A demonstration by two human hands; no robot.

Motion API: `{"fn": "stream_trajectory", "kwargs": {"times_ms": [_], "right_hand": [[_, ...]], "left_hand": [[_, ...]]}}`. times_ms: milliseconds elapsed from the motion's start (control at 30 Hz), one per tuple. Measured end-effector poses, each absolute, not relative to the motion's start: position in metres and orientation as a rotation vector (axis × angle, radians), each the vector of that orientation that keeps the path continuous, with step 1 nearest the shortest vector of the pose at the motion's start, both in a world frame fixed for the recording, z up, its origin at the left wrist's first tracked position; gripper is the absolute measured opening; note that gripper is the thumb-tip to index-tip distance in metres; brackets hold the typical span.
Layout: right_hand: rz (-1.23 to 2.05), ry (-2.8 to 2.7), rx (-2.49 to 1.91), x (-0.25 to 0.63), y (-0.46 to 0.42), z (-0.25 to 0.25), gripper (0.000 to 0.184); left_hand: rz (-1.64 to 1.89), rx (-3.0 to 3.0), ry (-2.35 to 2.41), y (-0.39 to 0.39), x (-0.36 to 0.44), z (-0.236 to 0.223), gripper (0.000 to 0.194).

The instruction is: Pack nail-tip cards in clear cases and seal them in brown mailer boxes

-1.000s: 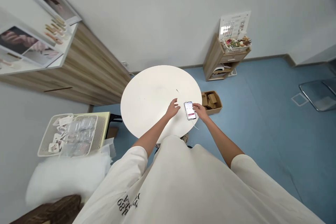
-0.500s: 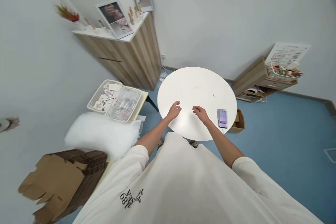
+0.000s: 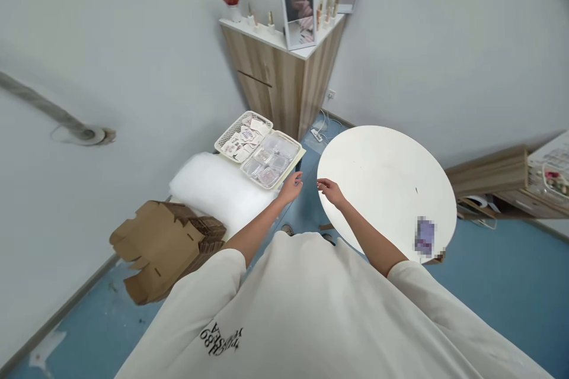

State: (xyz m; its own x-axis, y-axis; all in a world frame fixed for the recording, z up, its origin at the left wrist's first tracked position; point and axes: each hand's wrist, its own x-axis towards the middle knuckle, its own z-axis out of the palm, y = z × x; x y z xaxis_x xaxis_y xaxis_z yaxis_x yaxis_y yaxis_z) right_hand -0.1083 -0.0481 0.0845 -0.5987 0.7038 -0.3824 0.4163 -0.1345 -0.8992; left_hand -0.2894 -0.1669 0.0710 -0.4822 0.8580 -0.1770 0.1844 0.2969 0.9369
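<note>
My left hand [image 3: 291, 187] is held out in front of me with its fingers apart and nothing in them. It is nearest to a white basket of clear plastic packs [image 3: 272, 160], just to its left. My right hand [image 3: 331, 191] hovers by the left edge of a round white table [image 3: 382, 172], fingers spread and slightly curled, also holding nothing. A second white basket [image 3: 243, 136] with printed cards adjoins the one with the packs. On the table's right side lies a phone, its screen pixelated [image 3: 425, 238].
White foam wrap [image 3: 217, 186] and folded cardboard boxes [image 3: 160, 249] lie at the left. A wood-patterned cabinet [image 3: 275, 77] with picture frames stands in the corner. A low shelf [image 3: 493, 180] is at the right. A power strip [image 3: 316, 135] rests on the blue floor.
My view has turned left, so the table sits further right and the baskets nearer the middle. Both hands, still empty and apart, have gone from over the table to its left side.
</note>
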Motion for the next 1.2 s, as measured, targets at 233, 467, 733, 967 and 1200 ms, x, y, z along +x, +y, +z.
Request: {"fn": "stream_trajectory", "kwargs": {"times_ms": [233,467,733,967,1200], "right_hand": [[1.857,-2.09,-1.081,-0.174,-0.06,0.077,0.039],[1.859,-2.208,-1.002,-0.205,-0.073,0.069,0.038],[1.872,-2.291,-0.978,-0.227,-0.086,0.057,0.038],[1.848,-2.274,-0.967,-0.254,-0.087,0.056,0.037],[1.751,-2.306,-1.01,-0.276,-0.092,0.06,0.03]], "left_hand": [[1.301,0.8,2.036,-0.207,-0.336,0.075,0.047],[1.297,0.776,2.125,-0.238,-0.357,0.074,0.049],[1.32,0.737,2.11,-0.257,-0.367,0.057,0.046],[1.342,0.718,2.146,-0.261,-0.376,0.062,0.043],[1.259,0.674,2.275,-0.257,-0.381,0.063,0.042]]}}
